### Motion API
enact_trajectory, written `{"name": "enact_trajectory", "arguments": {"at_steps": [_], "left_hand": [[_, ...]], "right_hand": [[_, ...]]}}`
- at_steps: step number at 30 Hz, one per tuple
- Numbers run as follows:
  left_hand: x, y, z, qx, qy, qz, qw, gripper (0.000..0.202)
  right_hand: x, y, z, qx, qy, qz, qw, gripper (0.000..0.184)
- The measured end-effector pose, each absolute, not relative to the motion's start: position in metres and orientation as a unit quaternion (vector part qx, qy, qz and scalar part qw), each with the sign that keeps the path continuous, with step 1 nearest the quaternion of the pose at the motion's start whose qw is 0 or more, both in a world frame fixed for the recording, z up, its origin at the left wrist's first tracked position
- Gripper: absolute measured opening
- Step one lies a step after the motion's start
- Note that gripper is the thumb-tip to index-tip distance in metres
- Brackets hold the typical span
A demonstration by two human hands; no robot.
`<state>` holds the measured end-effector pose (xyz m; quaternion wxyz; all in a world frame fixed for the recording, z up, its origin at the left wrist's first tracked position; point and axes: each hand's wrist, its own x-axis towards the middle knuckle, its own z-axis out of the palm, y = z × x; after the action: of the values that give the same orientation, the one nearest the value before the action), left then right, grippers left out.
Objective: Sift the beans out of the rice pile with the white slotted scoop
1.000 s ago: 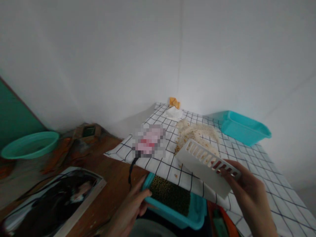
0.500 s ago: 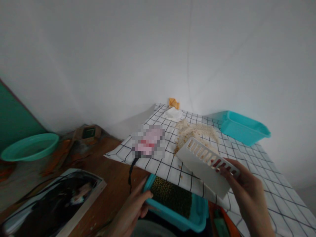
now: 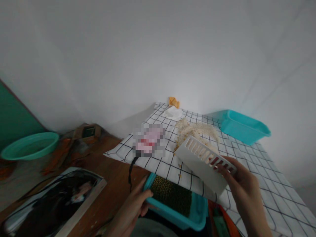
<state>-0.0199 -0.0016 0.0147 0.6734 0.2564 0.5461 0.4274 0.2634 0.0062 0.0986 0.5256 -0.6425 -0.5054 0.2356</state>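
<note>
My left hand [image 3: 134, 204] grips the left end of a turquoise plastic bin [image 3: 201, 210], thumb over its rim. Small green and yellowish beans [image 3: 171, 194] lie in the bin. In my right hand [image 3: 243, 187] is a white slotted plastic basket [image 3: 201, 163], tipped on its side over the cloth, with my fingers showing through the slots. Just behind the basket a pile of pale grains [image 3: 195, 130] is spread on the checked cloth [image 3: 170, 159]; a few loose bits lie nearer the cloth's front edge. The basket's inside is hidden from me.
An upright turquoise bin [image 3: 244, 128] stands at the cloth's back right. A blurred pink object [image 3: 149, 140] with a black strap lies on the left. White tissue [image 3: 172, 112] and an orange wrapper [image 3: 174, 102] are near the wall. A green basin [image 3: 31, 146] and open box [image 3: 54, 200] sit left.
My right hand has shifted the slotted basket very slightly left and up. The left hand keeps its hold on the bin of beans.
</note>
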Motion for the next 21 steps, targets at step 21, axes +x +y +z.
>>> {"name": "enact_trajectory", "arguments": {"at_steps": [21], "left_hand": [[-0.021, -0.002, 0.013, 0.248, 0.554, 0.421, 0.674, 0.062]], "right_hand": [[0.254, -0.014, 0.103, -0.629, -0.512, 0.239, 0.533, 0.027]]}}
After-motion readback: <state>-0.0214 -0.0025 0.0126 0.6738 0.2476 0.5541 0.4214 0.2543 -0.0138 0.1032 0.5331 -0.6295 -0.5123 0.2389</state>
